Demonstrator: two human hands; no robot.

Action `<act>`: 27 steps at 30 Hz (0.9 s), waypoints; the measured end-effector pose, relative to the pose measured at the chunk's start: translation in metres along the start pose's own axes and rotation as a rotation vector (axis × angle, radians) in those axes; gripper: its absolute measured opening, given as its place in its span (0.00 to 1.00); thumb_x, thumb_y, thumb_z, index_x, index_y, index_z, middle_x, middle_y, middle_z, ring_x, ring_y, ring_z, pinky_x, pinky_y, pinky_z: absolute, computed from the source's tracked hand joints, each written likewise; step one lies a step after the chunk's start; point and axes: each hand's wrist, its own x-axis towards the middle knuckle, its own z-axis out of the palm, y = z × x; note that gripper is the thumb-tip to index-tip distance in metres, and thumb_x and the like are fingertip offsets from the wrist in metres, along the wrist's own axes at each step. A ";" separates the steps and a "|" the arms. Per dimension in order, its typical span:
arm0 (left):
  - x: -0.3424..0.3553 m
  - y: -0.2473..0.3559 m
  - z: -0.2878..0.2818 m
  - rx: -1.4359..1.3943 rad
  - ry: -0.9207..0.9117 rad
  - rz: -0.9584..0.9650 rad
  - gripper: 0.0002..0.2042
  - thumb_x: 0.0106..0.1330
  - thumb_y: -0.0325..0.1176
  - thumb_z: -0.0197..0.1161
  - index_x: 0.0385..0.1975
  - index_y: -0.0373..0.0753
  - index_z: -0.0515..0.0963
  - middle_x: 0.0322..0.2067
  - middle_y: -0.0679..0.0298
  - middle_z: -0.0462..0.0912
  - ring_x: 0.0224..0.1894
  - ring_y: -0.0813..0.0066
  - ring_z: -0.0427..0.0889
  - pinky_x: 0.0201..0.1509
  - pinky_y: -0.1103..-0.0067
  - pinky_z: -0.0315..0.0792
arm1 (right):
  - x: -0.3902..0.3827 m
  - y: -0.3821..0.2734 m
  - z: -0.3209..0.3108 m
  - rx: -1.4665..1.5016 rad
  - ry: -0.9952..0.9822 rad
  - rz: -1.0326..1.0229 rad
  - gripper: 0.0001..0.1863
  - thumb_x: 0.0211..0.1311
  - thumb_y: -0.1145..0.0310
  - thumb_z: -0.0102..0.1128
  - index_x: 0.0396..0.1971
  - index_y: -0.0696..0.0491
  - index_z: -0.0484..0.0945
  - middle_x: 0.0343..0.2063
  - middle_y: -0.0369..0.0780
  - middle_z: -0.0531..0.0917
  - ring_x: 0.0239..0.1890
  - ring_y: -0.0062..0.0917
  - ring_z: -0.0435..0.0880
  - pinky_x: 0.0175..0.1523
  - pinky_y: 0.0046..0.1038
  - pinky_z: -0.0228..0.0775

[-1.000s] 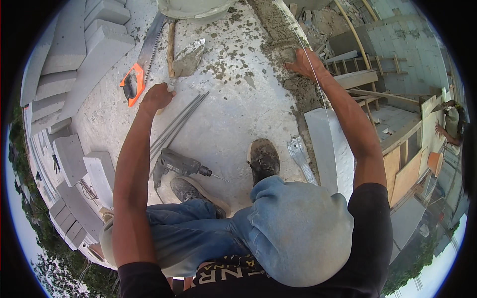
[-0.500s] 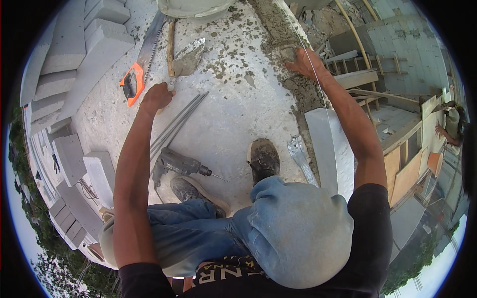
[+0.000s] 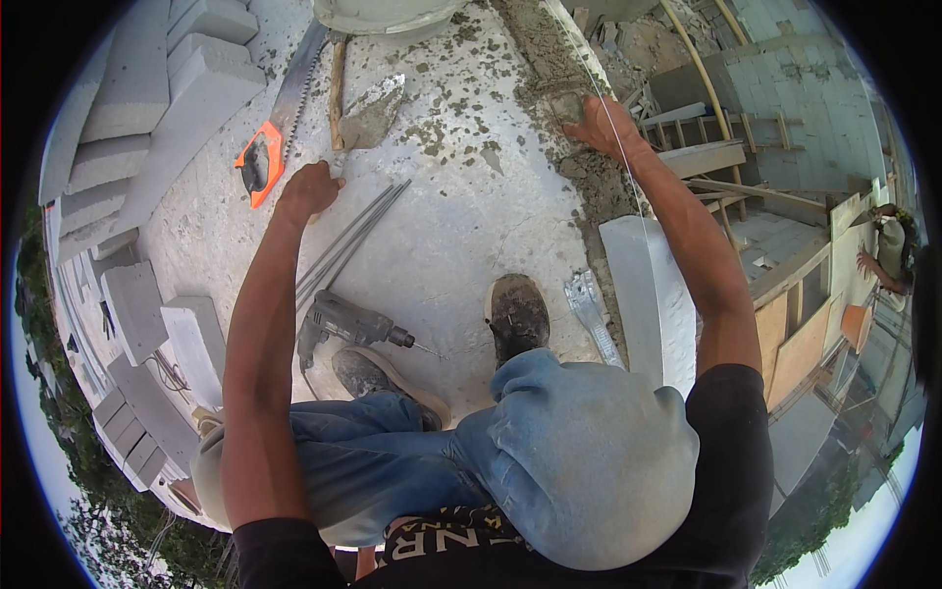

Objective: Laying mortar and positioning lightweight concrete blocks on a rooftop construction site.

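My left hand [image 3: 312, 189] is closed in a fist low over the pale floor, beside the orange-handled handsaw [image 3: 261, 165]. A bit of something light shows under it, too little to name. Just beyond lies a mortar-smeared trowel blade [image 3: 373, 116] next to a wooden handle [image 3: 338, 93]. My right hand [image 3: 601, 128] reaches to the strip of wet mortar [image 3: 601, 182], thumb and fingers apart, touching it by a squarish grey patch [image 3: 566, 105]. Its fingertips are partly hidden. A taut white string [image 3: 628, 162] crosses over my right wrist.
A power drill [image 3: 353, 322] and thin metal rods [image 3: 355, 234] lie before my shoes. Perforated metal straps [image 3: 594, 312] lie beside a white block [image 3: 648, 294] at the mortar. Blocks are stacked at left [image 3: 126, 93]; a bucket [image 3: 388, 18] stands ahead. Another person [image 3: 891, 250] is far right.
The whole view has shifted very slightly. Both hands stay at the same places, and the tools have not moved.
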 end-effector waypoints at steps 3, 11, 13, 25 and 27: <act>0.000 0.003 -0.002 -0.001 -0.005 0.003 0.22 0.65 0.46 0.57 0.43 0.28 0.74 0.42 0.42 0.79 0.49 0.49 0.79 0.54 0.64 0.72 | -0.001 -0.009 -0.014 0.000 -0.055 0.059 0.28 0.49 0.50 0.68 0.26 0.66 0.79 0.26 0.57 0.81 0.34 0.49 0.83 0.43 0.40 0.76; 0.002 0.003 0.000 0.001 0.016 0.015 0.22 0.64 0.46 0.58 0.42 0.28 0.75 0.41 0.42 0.80 0.47 0.48 0.79 0.52 0.64 0.73 | -0.004 -0.017 -0.026 -0.004 -0.036 0.092 0.29 0.49 0.49 0.68 0.25 0.66 0.80 0.27 0.57 0.81 0.34 0.48 0.83 0.43 0.40 0.76; 0.003 0.003 0.000 0.006 0.020 0.017 0.22 0.65 0.46 0.57 0.42 0.28 0.75 0.41 0.42 0.80 0.48 0.48 0.79 0.52 0.64 0.73 | -0.002 -0.015 -0.026 -0.012 -0.030 0.088 0.29 0.49 0.48 0.68 0.25 0.66 0.80 0.27 0.57 0.81 0.34 0.48 0.83 0.43 0.40 0.76; 0.001 0.004 0.000 0.000 0.029 0.015 0.22 0.65 0.46 0.57 0.43 0.29 0.75 0.43 0.43 0.80 0.49 0.49 0.79 0.54 0.64 0.72 | -0.005 -0.013 -0.024 -0.427 -0.105 -0.250 0.31 0.52 0.44 0.65 0.28 0.65 0.80 0.25 0.53 0.82 0.34 0.45 0.84 0.41 0.37 0.78; -0.005 -0.005 0.002 0.007 0.026 -0.008 0.22 0.65 0.46 0.57 0.43 0.29 0.75 0.43 0.43 0.80 0.49 0.49 0.79 0.54 0.64 0.72 | 0.000 -0.039 -0.045 -0.013 -0.174 0.163 0.31 0.52 0.45 0.65 0.28 0.66 0.80 0.26 0.54 0.81 0.34 0.45 0.84 0.42 0.37 0.78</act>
